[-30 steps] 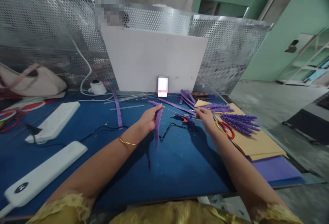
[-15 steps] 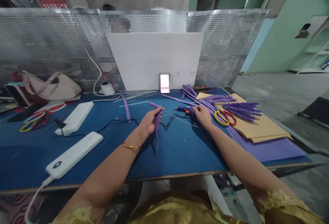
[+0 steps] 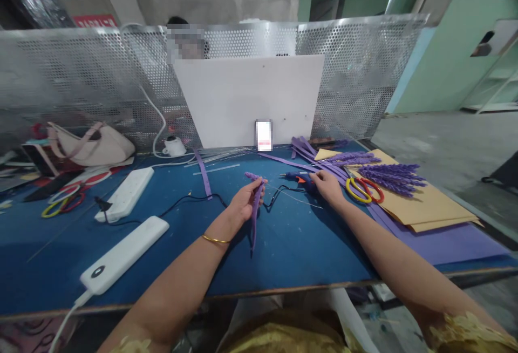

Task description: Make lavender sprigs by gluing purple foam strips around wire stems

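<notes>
My left hand [image 3: 244, 202] is closed around a purple flower stalk [image 3: 251, 176] with a thin wire stem [image 3: 297, 199]. From the same fingers a purple paper strip [image 3: 254, 226] hangs down toward the table. At the right, my right hand [image 3: 328, 188] has its fingers closed on the back part of a blue hot glue gun [image 3: 299, 176] with an orange trigger; its nozzle points left. Part of the gun is hidden by that hand. The gun's black cord runs left behind my left hand.
Yellow-and-red-handled scissors [image 3: 364, 190], purple flower stalks [image 3: 392, 177] and brown paper sheets [image 3: 433, 212] lie right, over purple paper [image 3: 465, 248]. A power strip [image 3: 127, 194], white power bank [image 3: 125, 256] and handbag [image 3: 93, 145] sit left. A phone [image 3: 264, 136] leans on the white board [image 3: 251, 94].
The whole view has shifted slightly, with everything appearing a little lower and further right. Both hands keep their holds, and I see no clear movement against the table.
</notes>
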A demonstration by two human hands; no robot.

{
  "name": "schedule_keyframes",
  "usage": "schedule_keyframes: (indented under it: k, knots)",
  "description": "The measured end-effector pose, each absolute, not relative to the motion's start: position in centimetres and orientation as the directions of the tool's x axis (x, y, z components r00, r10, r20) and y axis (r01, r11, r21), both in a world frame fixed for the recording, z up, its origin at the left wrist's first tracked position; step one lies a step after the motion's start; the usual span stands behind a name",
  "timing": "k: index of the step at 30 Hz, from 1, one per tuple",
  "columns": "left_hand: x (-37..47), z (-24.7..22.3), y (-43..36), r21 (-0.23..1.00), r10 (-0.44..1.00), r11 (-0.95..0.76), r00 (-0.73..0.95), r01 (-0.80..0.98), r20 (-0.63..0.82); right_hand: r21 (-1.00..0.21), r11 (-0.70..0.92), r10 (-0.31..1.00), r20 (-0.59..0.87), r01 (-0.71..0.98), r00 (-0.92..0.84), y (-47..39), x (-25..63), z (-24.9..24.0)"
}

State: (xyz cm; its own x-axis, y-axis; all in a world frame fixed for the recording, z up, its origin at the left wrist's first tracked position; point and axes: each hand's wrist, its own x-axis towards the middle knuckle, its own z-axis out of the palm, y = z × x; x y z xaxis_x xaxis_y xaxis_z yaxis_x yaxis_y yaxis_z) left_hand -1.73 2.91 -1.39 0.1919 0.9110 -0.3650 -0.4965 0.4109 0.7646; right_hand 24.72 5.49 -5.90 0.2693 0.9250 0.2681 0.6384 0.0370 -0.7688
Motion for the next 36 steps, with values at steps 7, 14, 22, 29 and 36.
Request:
schedule_keyframes:
  k: [7, 14, 22, 29, 36]
  knots:
    - [-1.4, -1.1, 2.3, 0.717, 0.878, 0.478, 0.258, -0.508, -0.403, -0.771, 0.025, 0.933, 0.246, 0.636, 0.261, 6.1, 25.3, -6.6]
    - [-1.4, -0.9, 2.3, 0.694, 0.865, 0.502, 0.293, -0.516, -0.408, -0.766, 0.037, 0.938, 0.249, 0.642, 0.243, 6.4, 25.7, -7.0]
    - [-1.2, -0.6, 2.2, 0.681, 0.856, 0.517, 0.310, -0.518, -0.413, -0.749, 0.024, 0.939, 0.244, 0.662, 0.241, 6.6, 25.9, -6.8]
    - [-1.1, -0.5, 2.0, 0.675, 0.860, 0.511, 0.316, -0.533, -0.401, -0.747, 0.051, 0.955, 0.231, 0.662, 0.187, 6.5, 26.5, -6.8]
    - [-1.1, -0.8, 2.0, 0.692, 0.875, 0.483, 0.309, -0.536, -0.372, -0.707, 0.059, 0.951, 0.255, 0.704, 0.176, 6.7, 26.5, -6.9]
